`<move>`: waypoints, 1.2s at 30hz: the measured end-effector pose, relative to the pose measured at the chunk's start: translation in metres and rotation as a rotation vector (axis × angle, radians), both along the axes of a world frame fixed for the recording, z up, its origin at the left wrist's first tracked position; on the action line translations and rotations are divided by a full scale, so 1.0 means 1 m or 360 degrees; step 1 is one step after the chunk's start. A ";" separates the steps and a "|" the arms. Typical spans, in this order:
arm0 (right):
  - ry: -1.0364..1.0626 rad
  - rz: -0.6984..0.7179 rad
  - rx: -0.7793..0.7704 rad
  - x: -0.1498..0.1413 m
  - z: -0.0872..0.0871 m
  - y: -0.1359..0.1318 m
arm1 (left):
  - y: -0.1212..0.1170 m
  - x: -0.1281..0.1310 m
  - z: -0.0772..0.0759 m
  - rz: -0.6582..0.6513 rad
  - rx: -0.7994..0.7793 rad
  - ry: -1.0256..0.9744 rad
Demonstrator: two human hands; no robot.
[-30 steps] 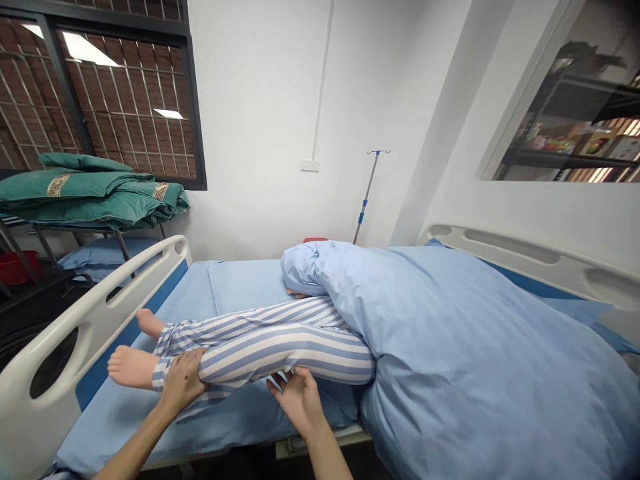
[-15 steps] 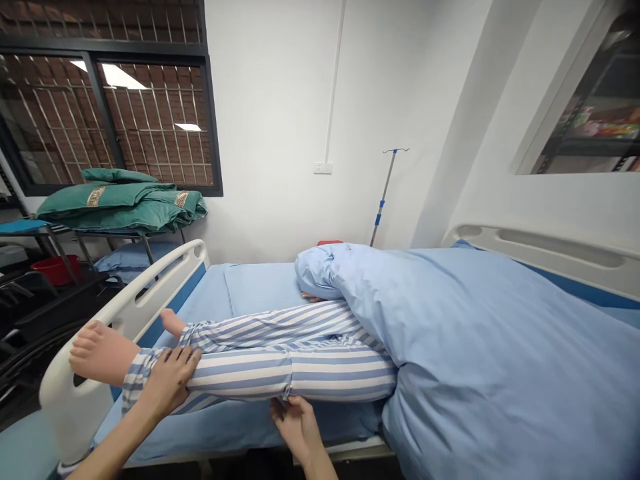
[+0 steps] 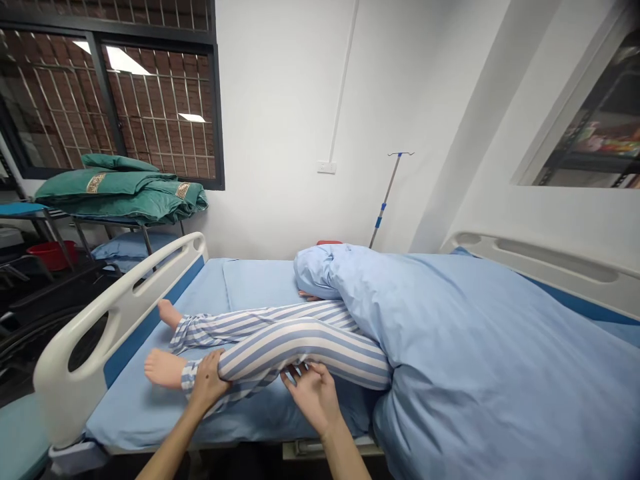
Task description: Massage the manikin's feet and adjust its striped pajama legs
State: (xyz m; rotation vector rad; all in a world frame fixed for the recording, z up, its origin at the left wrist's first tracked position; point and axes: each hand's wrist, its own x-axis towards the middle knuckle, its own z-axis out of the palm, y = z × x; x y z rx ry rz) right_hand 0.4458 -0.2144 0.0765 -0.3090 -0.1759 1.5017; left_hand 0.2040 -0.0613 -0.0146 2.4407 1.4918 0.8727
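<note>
On the bed lie two legs in blue-and-white striped trousers, with smooth bare feet like a manikin's. The near leg (image 3: 310, 347) is bent, its knee raised off the sheet. My left hand (image 3: 210, 380) is wrapped over its lower shin, just above the near foot (image 3: 165, 369). Beneath the knee, my right hand (image 3: 315, 393) holds the leg from below, palm up, with some fingertips hidden under the cloth. Stretched out behind it is the far leg (image 3: 265, 318). A light blue quilt (image 3: 450, 333) covers the thighs and everything further right.
A white-and-blue footboard (image 3: 65, 373) closes the bed's left end, and a headboard (image 3: 540, 257) stands at the right. Behind the bed rises an IV pole (image 3: 385, 200). Green folded bedding (image 3: 120, 193) is stacked below the window, with a red basin (image 3: 53, 255) near it.
The near leg has gone from straight to bent: its knee rose and its foot slid right, away from the footboard. My left hand moved right with the shin; my right hand is further under the knee.
</note>
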 end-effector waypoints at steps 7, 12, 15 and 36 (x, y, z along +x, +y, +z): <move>-0.0061 -0.0028 0.0026 0.001 -0.007 0.001 | -0.004 0.012 -0.017 0.0035 -0.0060 -0.0029; 0.0019 -0.0049 -0.0062 -0.001 -0.017 -0.001 | -0.004 -0.005 -0.007 -0.0084 -0.0043 0.0186; 0.0051 -0.0055 -0.0115 -0.003 -0.028 -0.004 | -0.004 -0.017 0.004 -0.0105 0.0033 0.0298; 0.0132 0.0021 -0.0314 -0.034 -0.100 0.003 | -0.029 -0.076 0.075 0.0070 0.0402 0.0854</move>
